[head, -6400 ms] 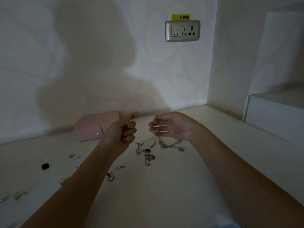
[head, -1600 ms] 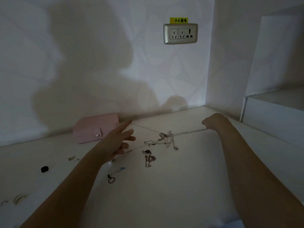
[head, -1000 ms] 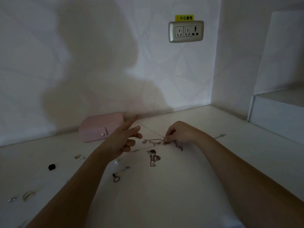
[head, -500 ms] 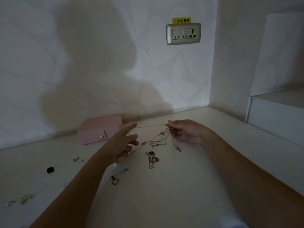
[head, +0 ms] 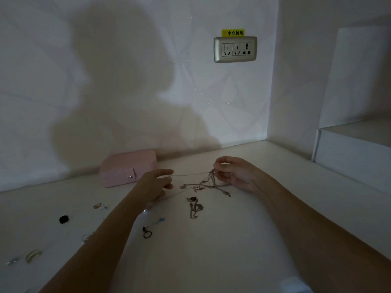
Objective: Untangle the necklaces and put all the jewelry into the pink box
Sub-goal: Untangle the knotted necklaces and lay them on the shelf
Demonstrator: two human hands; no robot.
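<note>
Counter [head: 211, 261]: box [head: 128, 168] at back, against wall [head: 127, 81]. Necklaces [head: 208, 183] right of box, strung between left hand [head: 155, 186] and right hand [head: 234, 174]. Loose chain [head: 195, 208] before them. Rings [head: 32, 255] front left. Socket [head: 235, 49] on wall above.

Pale pink rectangular jewellery box [head: 124, 166]: plain, with silver round snap stud [head: 130, 177]. Tangled thin metal necklace chains [head: 203, 183]: silver. Small oval pendant [head: 193, 199]: dark stone, silver rim. Small round lump [head: 64, 219]: black. Loose metal ring [head: 147, 234]: dark, near-black. Thin pin [head: 160, 220]: blue tip. Curved band rings [head: 33, 255]: silver. Tabletop [head: 211, 261]: cream-white, no pattern. Wall [head: 127, 81]: white, faint pale leaf shapes. Wall socket plate [head: 235, 49]: silver-grey frame, white face. Label strip [head: 233, 32] above it: yellow, black characters.
</note>
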